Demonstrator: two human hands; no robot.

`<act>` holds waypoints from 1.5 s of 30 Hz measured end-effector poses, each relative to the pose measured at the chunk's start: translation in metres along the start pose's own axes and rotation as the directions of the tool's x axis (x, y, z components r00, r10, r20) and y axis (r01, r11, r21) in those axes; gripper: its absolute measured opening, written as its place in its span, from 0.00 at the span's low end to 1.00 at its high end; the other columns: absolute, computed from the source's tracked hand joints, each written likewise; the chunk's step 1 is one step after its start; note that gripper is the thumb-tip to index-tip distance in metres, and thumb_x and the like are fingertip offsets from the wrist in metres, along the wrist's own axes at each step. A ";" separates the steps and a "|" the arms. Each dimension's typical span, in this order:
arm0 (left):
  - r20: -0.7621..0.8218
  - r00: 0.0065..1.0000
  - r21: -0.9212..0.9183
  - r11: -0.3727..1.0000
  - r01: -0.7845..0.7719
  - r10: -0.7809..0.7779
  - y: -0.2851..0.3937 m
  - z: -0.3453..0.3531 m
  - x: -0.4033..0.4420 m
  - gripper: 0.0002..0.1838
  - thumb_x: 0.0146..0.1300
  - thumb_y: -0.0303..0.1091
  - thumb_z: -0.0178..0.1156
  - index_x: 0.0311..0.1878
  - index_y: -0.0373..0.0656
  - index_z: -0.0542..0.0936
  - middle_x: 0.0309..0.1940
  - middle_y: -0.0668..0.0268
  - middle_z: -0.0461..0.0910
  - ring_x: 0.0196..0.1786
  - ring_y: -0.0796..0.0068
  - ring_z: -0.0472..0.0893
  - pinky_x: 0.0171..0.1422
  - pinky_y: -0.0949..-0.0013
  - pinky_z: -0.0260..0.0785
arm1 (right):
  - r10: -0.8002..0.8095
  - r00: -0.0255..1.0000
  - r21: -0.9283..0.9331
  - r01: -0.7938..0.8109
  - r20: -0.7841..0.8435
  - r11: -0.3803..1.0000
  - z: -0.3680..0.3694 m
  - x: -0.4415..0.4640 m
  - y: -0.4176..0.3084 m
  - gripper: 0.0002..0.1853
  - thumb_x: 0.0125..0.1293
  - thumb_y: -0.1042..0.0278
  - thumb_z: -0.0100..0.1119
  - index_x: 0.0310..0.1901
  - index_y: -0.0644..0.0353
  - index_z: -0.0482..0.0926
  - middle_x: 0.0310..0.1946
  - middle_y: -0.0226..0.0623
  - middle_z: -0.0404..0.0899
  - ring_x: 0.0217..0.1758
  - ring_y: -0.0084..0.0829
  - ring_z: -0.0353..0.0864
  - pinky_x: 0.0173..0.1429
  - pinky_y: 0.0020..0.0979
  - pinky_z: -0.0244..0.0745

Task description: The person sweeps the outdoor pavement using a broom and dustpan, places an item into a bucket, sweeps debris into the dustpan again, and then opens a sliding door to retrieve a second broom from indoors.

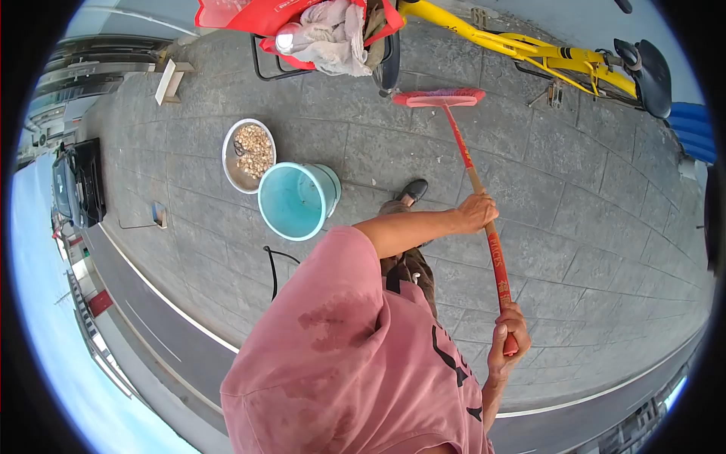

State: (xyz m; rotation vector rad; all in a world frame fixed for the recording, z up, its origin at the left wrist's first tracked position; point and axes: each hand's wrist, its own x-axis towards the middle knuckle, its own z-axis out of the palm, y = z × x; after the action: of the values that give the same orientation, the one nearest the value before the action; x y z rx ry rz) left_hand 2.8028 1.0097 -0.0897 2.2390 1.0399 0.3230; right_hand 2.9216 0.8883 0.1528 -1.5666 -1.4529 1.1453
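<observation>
A broom [495, 261] with a red printed handle slants across the right of the view. My left hand [476, 213] is closed around the middle of the handle, its arm stretched across my front. Lower down, my right hand [512, 331] grips the handle near its red end. At the far end, the pink broom head [441, 98] is on the grey pavement, close to the wheel of a yellow bicycle [522, 47]. Its bristles face away from me.
Left of my feet are a light-blue bucket [333, 181] and a basin [227, 159] of small pale pieces. A red bag [234, 13] with cloths sits in the bicycle's front basket. A small white bench [168, 82], a parked dark car [89, 181] and a road [159, 318] lie leftward.
</observation>
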 end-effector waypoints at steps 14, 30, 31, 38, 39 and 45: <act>-0.398 0.893 -0.441 0.898 0.016 -0.211 0.060 -0.070 0.036 0.06 0.39 0.30 0.61 0.23 0.47 0.74 0.23 0.65 0.75 0.37 0.64 0.75 0.51 0.49 0.56 | -0.295 0.954 -0.041 0.293 -0.059 0.955 -0.045 0.055 -0.085 0.18 0.63 0.60 0.39 0.17 0.54 0.55 0.15 0.28 0.53 0.27 0.26 0.62 0.58 0.43 0.55; -0.289 0.898 -0.522 0.841 0.142 -0.331 0.093 0.025 -0.048 0.08 0.49 0.28 0.57 0.35 0.42 0.76 0.27 0.62 0.73 0.38 0.61 0.73 0.41 0.62 0.66 | -0.254 0.947 -0.003 0.260 0.196 0.966 -0.058 -0.029 -0.036 0.13 0.58 0.69 0.52 0.19 0.65 0.68 0.20 0.37 0.72 0.28 0.32 0.73 0.45 0.38 0.66; -0.251 0.916 -0.508 0.848 0.151 -0.313 0.100 0.023 -0.044 0.08 0.46 0.27 0.58 0.33 0.42 0.76 0.27 0.62 0.73 0.37 0.60 0.74 0.41 0.61 0.66 | -0.245 0.949 0.003 0.249 0.201 0.968 -0.065 -0.032 -0.036 0.13 0.58 0.69 0.52 0.19 0.65 0.68 0.20 0.37 0.72 0.28 0.31 0.72 0.45 0.38 0.66; -0.143 0.984 -0.444 0.896 0.029 -0.103 0.161 -0.043 -0.016 0.13 0.42 0.27 0.60 0.36 0.42 0.75 0.29 0.61 0.75 0.39 0.58 0.74 0.42 0.59 0.65 | -0.556 0.820 0.154 0.572 -0.136 0.806 -0.108 -0.033 -0.079 0.21 0.65 0.57 0.41 0.15 0.56 0.59 0.11 0.29 0.57 0.19 0.26 0.63 0.43 0.40 0.64; -0.120 0.991 -0.445 0.895 0.000 -0.060 0.159 -0.050 -0.015 0.15 0.43 0.27 0.60 0.39 0.42 0.75 0.31 0.61 0.75 0.40 0.58 0.73 0.43 0.60 0.65 | -0.554 0.813 0.137 0.578 -0.180 0.805 -0.105 -0.032 -0.079 0.21 0.65 0.57 0.40 0.15 0.56 0.58 0.11 0.29 0.57 0.19 0.26 0.63 0.43 0.40 0.64; -0.221 0.817 -0.693 0.675 0.253 -0.533 0.023 -0.155 -0.037 0.14 0.53 0.32 0.57 0.42 0.35 0.75 0.37 0.57 0.78 0.40 0.67 0.78 0.46 0.69 0.69 | -0.299 0.907 -0.019 0.308 -0.298 0.951 -0.061 0.015 -0.042 0.19 0.66 0.62 0.40 0.17 0.59 0.60 0.13 0.30 0.59 0.19 0.24 0.61 0.38 0.33 0.65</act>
State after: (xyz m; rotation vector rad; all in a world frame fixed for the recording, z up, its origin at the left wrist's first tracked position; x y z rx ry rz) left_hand 2.7202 1.0398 0.0455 1.2927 1.3571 0.8382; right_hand 2.9629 0.9123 0.2117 -1.3638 -1.4075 0.7104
